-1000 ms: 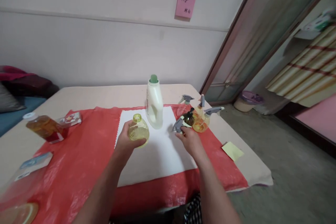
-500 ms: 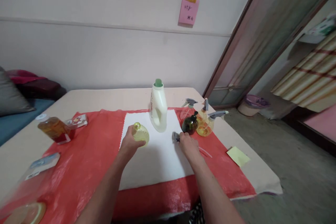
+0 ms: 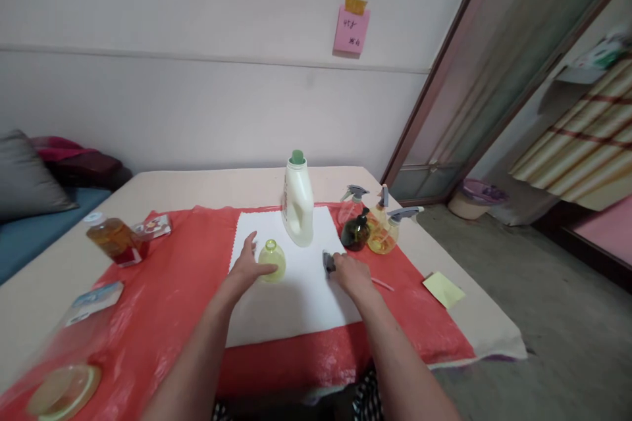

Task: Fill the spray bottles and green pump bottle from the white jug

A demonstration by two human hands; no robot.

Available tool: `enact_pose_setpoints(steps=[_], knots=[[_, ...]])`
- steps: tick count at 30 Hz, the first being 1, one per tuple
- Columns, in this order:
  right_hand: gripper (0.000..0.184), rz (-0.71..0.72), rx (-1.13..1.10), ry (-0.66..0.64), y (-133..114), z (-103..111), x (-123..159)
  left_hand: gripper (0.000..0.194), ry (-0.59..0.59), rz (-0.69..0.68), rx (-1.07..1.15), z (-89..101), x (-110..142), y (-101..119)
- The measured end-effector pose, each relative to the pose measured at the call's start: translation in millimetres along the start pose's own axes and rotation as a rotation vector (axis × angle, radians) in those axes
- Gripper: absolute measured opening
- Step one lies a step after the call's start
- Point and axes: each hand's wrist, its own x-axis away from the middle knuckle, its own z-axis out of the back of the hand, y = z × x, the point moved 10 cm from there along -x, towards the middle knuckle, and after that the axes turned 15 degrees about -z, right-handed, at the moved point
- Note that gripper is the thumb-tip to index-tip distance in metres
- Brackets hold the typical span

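Note:
A small round yellow bottle (image 3: 272,262) without a top stands upright on the white cloth (image 3: 291,309). My left hand (image 3: 248,265) is beside it with fingers spread, its thumb in front of the bottle; whether the thumb touches I cannot tell. My right hand (image 3: 351,271) is closed round a grey spray head (image 3: 328,262) low over the cloth's right edge. The spray head's thin tube (image 3: 382,284) sticks out to the right of the hand. Behind the yellow bottle stands a large white jug (image 3: 299,207) with a green cap.
Several spray bottles (image 3: 384,237) and a dark green pump bottle (image 3: 356,231) stand at the right. A bottle of amber liquid (image 3: 116,241), a packet (image 3: 153,227) and a round lid-like item (image 3: 64,391) lie leftward on the red sheet (image 3: 178,276). A yellow note (image 3: 443,289) is near the right edge.
My left hand has let go of the yellow bottle, which now stands upright on the cloth instead of tilted. My right hand stays on the spray head, and the view has shifted slightly.

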Motion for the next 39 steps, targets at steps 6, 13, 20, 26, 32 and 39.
enact_pose_setpoints(steps=[6,13,20,26,32,39], knots=[[0.027,0.022,-0.084,0.102,-3,17,28,0.063,0.211,-0.059,-0.085,40.8,29,44],[0.023,0.033,-0.134,0.226,42,29,113,0.022,0.17,-0.123,-0.321,83.2,123,52],[0.03,0.09,-0.163,0.283,72,6,192,0.04,0.04,-0.027,-0.651,104.6,195,22],[0.04,0.114,-0.182,0.333,78,1,211,0.055,-0.121,0.008,-0.864,83.5,220,17],[0.037,0.083,-0.186,0.32,95,3,216,0.036,-0.16,0.074,-0.978,98.9,231,30],[0.027,0.049,-0.144,0.265,106,-2,211,0.039,-0.133,0.043,-1.046,120.2,239,56]])
